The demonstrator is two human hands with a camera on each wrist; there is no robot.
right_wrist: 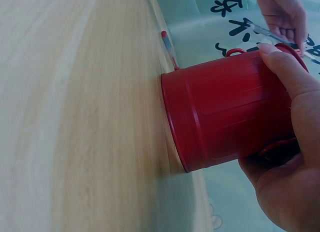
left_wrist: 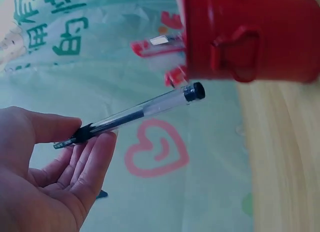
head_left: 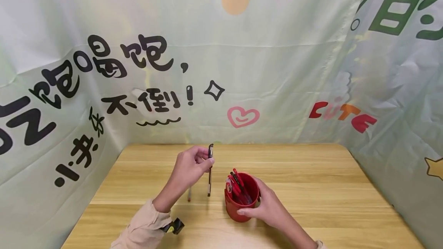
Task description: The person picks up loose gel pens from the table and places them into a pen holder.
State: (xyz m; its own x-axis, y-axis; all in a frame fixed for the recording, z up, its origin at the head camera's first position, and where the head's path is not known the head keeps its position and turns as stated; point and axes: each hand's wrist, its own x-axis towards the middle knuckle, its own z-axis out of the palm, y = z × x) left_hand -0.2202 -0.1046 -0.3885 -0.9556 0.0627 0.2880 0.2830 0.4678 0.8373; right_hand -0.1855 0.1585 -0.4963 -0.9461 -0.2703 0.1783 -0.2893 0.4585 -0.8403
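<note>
Between thumb and fingers, my left hand (head_left: 190, 167) pinches a black-capped gel pen (head_left: 209, 180) by its cap. The pen hangs nearly upright above the table, left of the cup; its clear barrel and black end plug show in the left wrist view. My right hand (head_left: 269, 205) grips a red metal pen cup (head_left: 238, 215) from its right side, thumb toward the front. Inside the cup lean several red and black pens (head_left: 238, 187). One small loop handle (left_wrist: 245, 54) shows on the cup's wall. The right fingers behind the cup are mostly hidden.
Another pen (head_left: 189, 194) with a red end lies on the wooden table (head_left: 311, 187), partly behind the left hand. A black device (head_left: 176, 226) is strapped at the left wrist. Printed cloth (head_left: 277, 68) hangs behind the table and along both sides.
</note>
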